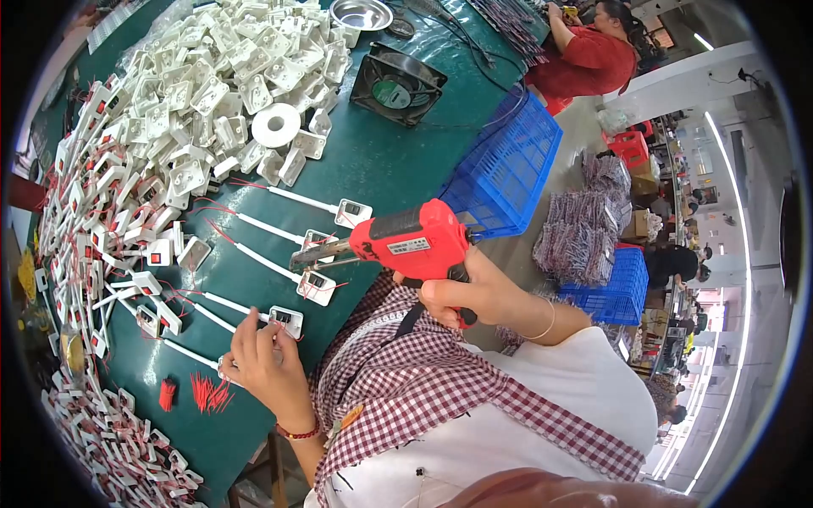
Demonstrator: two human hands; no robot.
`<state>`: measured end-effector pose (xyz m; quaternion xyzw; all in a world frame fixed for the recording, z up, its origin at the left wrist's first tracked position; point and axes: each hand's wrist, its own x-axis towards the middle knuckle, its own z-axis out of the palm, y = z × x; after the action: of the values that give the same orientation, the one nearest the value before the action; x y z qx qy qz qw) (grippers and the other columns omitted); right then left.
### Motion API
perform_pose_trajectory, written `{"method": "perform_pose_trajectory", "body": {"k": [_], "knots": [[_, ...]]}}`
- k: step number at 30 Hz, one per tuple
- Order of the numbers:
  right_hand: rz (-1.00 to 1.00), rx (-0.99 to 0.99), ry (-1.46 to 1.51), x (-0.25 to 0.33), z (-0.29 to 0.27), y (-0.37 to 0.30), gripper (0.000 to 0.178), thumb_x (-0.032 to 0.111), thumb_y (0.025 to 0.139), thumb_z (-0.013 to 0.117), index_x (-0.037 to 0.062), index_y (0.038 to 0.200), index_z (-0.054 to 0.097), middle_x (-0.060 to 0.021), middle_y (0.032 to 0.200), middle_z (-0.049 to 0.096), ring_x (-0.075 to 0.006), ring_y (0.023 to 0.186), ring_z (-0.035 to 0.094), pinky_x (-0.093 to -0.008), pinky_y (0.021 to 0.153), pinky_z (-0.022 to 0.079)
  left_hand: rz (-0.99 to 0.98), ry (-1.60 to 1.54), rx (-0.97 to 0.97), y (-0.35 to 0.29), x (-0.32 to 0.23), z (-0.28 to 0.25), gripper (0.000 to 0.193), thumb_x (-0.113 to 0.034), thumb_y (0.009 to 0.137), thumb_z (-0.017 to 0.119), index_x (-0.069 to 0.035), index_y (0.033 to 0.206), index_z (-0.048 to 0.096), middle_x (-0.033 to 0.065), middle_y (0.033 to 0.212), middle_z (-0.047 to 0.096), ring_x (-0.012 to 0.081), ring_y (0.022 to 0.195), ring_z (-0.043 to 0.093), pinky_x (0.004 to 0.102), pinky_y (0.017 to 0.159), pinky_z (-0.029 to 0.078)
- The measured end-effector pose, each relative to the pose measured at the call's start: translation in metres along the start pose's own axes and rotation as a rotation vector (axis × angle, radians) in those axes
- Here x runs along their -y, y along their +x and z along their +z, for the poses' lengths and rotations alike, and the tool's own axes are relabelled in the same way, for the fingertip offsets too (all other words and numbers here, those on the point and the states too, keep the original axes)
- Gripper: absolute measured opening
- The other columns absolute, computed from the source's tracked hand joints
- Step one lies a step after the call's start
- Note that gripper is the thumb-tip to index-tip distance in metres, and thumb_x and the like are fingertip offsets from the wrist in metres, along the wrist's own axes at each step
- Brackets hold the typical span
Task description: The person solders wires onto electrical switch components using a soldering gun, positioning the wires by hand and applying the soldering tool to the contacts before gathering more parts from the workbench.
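Note:
My right hand (464, 292) is wrapped round the grip of a red soldering gun (415, 241) with a black top. Its metal tip points left, over a small white switch housing (317, 288) that has a white tube and red wire. My left hand (269, 371) is bent over the green table, its fingertips curled beside another white switch housing (286, 321). The thumb side lies over the end of a lower white tube (190, 351). Whatever those fingers pinch is hidden. Two more tubed housings lie farther up the row, one partly behind the gun's tip.
Heaps of white plastic housings (212, 93) and wired switch parts (110, 195) cover the table's left. A white roll (276, 125), black fan (398, 85) and metal bowl (362, 13) sit beyond. Red wire pieces (209, 392) lie near. A blue crate (508, 161) adjoins the edge; a person works beyond.

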<state>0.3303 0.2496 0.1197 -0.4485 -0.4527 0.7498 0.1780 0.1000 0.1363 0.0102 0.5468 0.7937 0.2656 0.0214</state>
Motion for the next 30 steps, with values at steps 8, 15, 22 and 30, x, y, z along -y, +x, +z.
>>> {"method": "perform_pose_trajectory", "body": {"k": [8, 15, 22, 30], "knots": [[-0.053, -0.078, 0.062, -0.003, -0.013, 0.002, 0.033, 0.015, 0.087, 0.058, -0.0044, 0.114, 0.053, -0.002, 0.059, 0.05, -0.0073, 0.043, 0.045, -0.0224, 0.041, 0.037, 0.058, -0.268, -0.083, 0.011, -0.027, 0.0, 0.017, -0.003, 0.073, 0.07, -0.008, 0.087, 0.062, 0.0077, 0.077, 0.056, 0.0264, 0.077, 0.054, 0.0375, 0.07, 0.039], [-0.06, -0.04, 0.13, -0.014, -0.025, 0.0, 0.043, 0.021, 0.088, 0.057, -0.0084, 0.118, 0.046, -0.0054, 0.06, 0.047, -0.0102, 0.044, 0.044, -0.0234, 0.04, 0.037, 0.036, -0.148, -0.089, 0.021, -0.037, 0.03, 0.016, -0.006, 0.069, 0.07, -0.011, 0.078, 0.058, -0.0012, 0.087, 0.06, 0.0183, 0.085, 0.056, 0.0356, 0.079, 0.035], [-0.016, -0.033, 0.102, -0.021, -0.026, -0.002, 0.044, 0.02, 0.087, 0.057, -0.0085, 0.119, 0.045, -0.0064, 0.061, 0.048, -0.0102, 0.044, 0.043, -0.0234, 0.039, 0.036, 0.06, -0.108, -0.07, 0.023, -0.035, 0.048, 0.011, -0.009, 0.072, 0.067, -0.006, 0.079, 0.059, 0.0022, 0.101, 0.062, 0.0188, 0.092, 0.056, 0.0393, 0.08, 0.037], [0.019, -0.045, 0.091, -0.019, -0.024, 0.001, 0.044, 0.019, 0.087, 0.058, -0.0083, 0.119, 0.045, -0.0062, 0.061, 0.048, -0.0103, 0.044, 0.044, -0.023, 0.04, 0.037, 0.054, -0.121, -0.047, 0.02, -0.037, 0.054, 0.009, -0.008, 0.073, 0.065, -0.005, 0.078, 0.058, 0.0028, 0.1, 0.062, 0.0183, 0.086, 0.056, 0.0377, 0.077, 0.038]]}}
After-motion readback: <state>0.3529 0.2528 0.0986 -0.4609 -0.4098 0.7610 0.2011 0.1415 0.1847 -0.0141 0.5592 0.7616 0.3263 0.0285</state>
